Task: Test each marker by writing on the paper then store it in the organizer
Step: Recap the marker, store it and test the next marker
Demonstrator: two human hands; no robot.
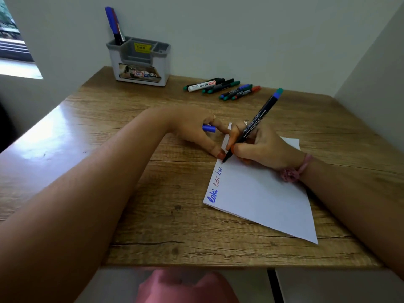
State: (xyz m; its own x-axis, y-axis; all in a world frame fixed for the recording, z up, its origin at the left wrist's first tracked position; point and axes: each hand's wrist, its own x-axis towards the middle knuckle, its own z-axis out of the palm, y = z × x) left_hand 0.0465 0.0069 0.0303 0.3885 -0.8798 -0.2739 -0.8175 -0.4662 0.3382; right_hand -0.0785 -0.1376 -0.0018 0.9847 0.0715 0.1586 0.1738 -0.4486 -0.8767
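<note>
A white sheet of paper (260, 197) lies on the wooden table (153, 193), with three small handwritten words along its left edge. My right hand (262, 149) grips a black marker (258, 121) with a blue end, its tip touching the paper's upper left edge. My left hand (196, 130) holds the blue cap (208, 128) between its fingers, and its fingertips press on the paper's edge. A grey and white organizer (140, 62) stands at the back against the wall, with two markers (114, 25) upright in its left compartment.
Several loose markers (223, 88), green, black, blue, red and one white, lie in a cluster at the back right of the table. Walls close in behind and on the right. A window is at the far left.
</note>
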